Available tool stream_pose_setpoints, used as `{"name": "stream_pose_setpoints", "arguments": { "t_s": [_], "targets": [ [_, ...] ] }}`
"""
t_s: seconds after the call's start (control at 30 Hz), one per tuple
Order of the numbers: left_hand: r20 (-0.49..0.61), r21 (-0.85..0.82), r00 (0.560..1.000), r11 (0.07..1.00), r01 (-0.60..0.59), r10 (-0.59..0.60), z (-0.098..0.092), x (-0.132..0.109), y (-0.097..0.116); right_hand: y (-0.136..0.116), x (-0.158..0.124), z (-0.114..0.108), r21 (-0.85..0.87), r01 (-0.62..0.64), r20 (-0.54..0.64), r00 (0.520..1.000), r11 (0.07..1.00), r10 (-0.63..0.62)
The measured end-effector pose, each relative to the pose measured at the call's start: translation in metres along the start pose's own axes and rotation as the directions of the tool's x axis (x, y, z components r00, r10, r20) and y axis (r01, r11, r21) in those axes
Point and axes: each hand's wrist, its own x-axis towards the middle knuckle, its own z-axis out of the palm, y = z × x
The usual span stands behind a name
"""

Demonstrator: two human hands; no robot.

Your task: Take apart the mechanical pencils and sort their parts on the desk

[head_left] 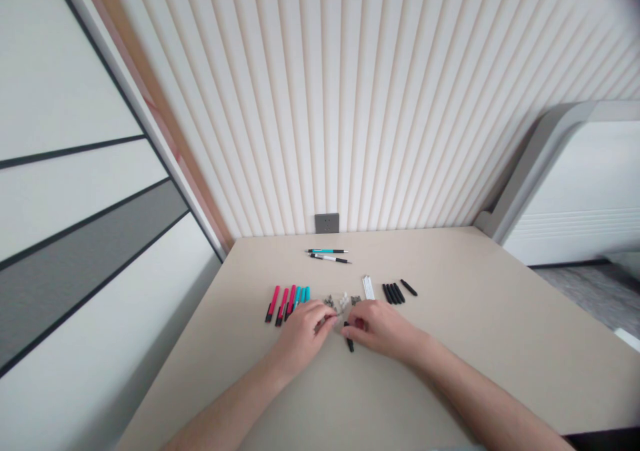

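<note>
My left hand (313,321) is closed in a pinch beside the small loose parts. A thin tiny piece seems to be at its fingertips, too small to name. My right hand (376,324) is closed, its thumb lying across a black pen grip (351,346) that points down toward me. Just beyond the fingers lie small grey metal parts (329,301), small white pieces (344,299) and another dark grey heap (355,299), partly hidden by the right hand. Left of my left hand are pink pen barrels (283,303) and teal pen barrels (303,293), partly covered by that hand.
Several white thin tubes (369,287) and a row of black grips (393,293) lie to the right, with one black grip (409,287) apart. Farther back rest a teal pen (327,251) and a white pen (330,258). A wall socket (327,223) is behind the table (440,264).
</note>
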Motion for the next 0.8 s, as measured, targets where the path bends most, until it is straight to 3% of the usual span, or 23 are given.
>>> {"name": "stream_pose_setpoints", "arguments": {
  "t_s": [0.2,0.37,0.67,0.8],
  "targets": [
    [0.003,0.005,1.0,1.0,-0.011,0.011,0.0,0.0,0.0,0.003,0.004,0.001,0.178,0.024,-0.153,0.988,0.984,0.004],
    [0.023,-0.011,0.999,1.0,-0.029,0.029,-0.001,-0.001,0.002,0.001,0.005,0.002,0.277,0.074,-0.213,0.977,0.958,-0.014],
    [0.018,-0.007,1.0,1.0,-0.023,0.024,0.001,-0.001,0.004,0.004,0.004,0.0,0.258,0.107,-0.139,0.988,0.96,-0.073],
    [0.022,0.128,0.994,0.986,-0.106,0.105,-0.007,-0.001,0.002,0.01,0.004,-0.011,0.184,0.104,-0.161,0.984,0.977,-0.074]
  ]
}}
